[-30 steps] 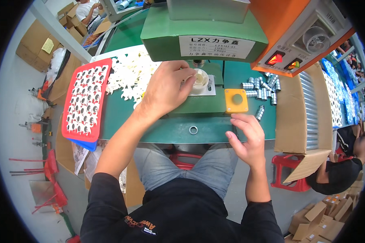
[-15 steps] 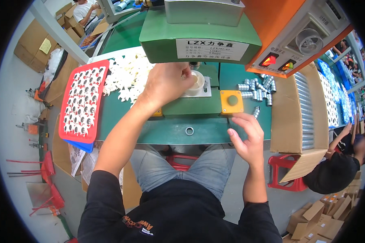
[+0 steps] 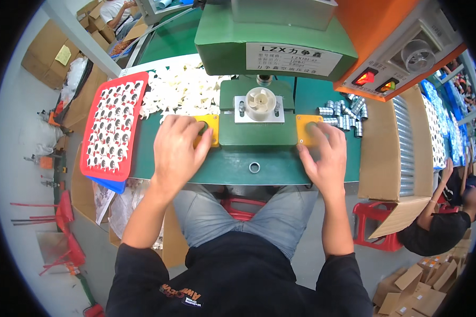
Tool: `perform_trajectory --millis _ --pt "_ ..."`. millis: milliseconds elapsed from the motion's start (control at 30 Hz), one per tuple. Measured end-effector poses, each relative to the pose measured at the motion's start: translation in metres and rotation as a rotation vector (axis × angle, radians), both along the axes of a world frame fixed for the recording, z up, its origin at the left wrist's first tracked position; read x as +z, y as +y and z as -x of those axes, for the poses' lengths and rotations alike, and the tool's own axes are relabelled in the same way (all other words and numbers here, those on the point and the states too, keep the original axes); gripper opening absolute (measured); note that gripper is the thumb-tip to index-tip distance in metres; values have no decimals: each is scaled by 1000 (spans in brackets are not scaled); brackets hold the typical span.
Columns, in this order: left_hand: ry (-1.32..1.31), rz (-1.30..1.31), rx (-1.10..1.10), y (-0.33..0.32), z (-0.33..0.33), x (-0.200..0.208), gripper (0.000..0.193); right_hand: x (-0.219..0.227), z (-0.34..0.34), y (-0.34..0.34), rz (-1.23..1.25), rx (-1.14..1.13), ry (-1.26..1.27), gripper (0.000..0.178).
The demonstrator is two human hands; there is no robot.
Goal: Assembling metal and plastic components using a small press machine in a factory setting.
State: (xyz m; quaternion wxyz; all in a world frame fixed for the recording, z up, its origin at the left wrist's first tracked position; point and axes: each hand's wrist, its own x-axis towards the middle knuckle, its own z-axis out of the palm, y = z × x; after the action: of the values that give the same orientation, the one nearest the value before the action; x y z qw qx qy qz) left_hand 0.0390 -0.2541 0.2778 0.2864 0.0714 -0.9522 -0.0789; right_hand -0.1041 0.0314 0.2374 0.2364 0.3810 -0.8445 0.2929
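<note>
A green press stands before me. In its metal fixture sits a round white plastic cup with an impeller-like finned piece, below the press rod. My left hand reaches over the left yellow button box, thumb apart and holding nothing. At the right yellow button box, my right hand rests its fingers over the button, its thumb spread; it too holds nothing. One small metal ring lies on the green table near its front edge.
Left stand a pile of white plastic pieces and a red tray of white parts with dark centres. Metal sleeves lie loose at right, beside a cardboard box of stacked sleeves. An orange control box hangs upper right.
My left hand has left the white cup and moved down to the left button box. My right hand has moved up onto the right one. The view has shifted slightly.
</note>
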Motion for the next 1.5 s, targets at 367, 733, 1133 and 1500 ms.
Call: perform_trajectory --millis 367,733,1133,1500 --pt "-42 178 -115 5 -23 -16 56 -4 4 -6 -36 -29 19 38" --pt "33 48 -181 -8 -24 -10 60 -3 -51 -18 -71 -99 67 59" --pt "119 -266 -164 -11 5 1 45 -43 -86 -61 47 110 -180 34" --pt "265 -705 -236 38 94 30 53 -12 -69 -41 240 34 -291 25"
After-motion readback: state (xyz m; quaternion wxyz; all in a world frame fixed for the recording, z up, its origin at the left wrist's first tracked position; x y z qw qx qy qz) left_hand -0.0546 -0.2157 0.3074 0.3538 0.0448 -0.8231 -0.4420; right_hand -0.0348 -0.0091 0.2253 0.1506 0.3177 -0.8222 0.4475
